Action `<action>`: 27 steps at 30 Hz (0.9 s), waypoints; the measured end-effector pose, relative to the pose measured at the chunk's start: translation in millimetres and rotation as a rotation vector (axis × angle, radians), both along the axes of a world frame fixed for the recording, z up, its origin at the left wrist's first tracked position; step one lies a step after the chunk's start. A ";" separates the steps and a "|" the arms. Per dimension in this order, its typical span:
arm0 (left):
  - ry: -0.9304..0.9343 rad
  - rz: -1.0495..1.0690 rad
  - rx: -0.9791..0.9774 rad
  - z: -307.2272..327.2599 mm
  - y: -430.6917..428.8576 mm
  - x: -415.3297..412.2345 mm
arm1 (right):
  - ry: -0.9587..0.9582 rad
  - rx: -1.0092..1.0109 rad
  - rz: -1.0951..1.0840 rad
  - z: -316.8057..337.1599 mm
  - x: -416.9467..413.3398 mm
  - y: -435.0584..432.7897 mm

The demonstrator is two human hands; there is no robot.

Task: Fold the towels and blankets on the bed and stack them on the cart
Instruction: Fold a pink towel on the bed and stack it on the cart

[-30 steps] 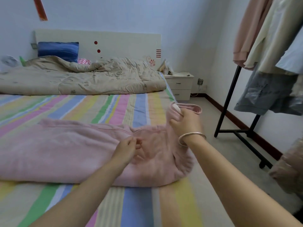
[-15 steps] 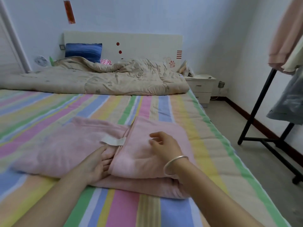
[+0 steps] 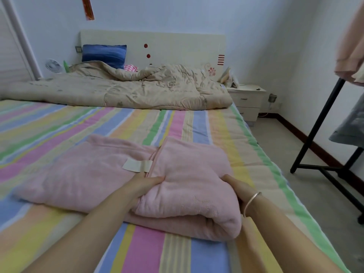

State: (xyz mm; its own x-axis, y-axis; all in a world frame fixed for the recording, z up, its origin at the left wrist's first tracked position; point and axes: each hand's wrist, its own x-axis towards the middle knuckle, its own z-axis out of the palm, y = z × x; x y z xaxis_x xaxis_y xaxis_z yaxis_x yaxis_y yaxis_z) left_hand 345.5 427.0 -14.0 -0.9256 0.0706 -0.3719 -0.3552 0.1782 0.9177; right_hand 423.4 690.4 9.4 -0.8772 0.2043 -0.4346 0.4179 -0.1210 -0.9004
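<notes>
The left forearm (image 3: 82, 233) and right forearm (image 3: 285, 239) reach forward, bare and converging. The left hand (image 3: 145, 184) pinches the blanket (image 3: 189, 170), thumb on top and fingers tucked beneath a fold; the right hand (image 3: 235, 187), a bangle (image 3: 252, 201) on its wrist, clasps the blanket's right side, thumb above, fingers hidden behind the roll.

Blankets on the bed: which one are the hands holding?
The pink blanket, half folded at the near edge; left hand and right hand grip it. The beige quilt lies crumpled by the headboard.
</notes>
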 end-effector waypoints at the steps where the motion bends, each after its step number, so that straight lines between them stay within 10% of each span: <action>1: 0.010 -0.011 -0.011 1.5 1.4 0.2 | 0.083 0.070 -0.020 5.3 -1.0 -1.6; 6: 0.051 -0.077 0.089 -2.7 17.2 3.5 | 0.383 0.421 -0.196 30.1 7.1 18.0; 12: 0.063 -0.080 0.014 -13.9 43.8 16.7 | 0.002 0.521 -0.126 -13.6 16.7 54.7; 17: 0.113 -0.096 0.053 3.3 39.4 22.9 | 0.117 0.825 -0.069 10.4 -2.8 52.8; 22: 0.163 -0.013 0.036 11.4 25.3 31.2 | 0.411 1.168 0.202 45.0 -23.7 -14.9; 27: 0.030 0.144 0.140 7.1 -0.4 35.8 | 0.088 1.493 0.625 -17.5 -22.0 -75.6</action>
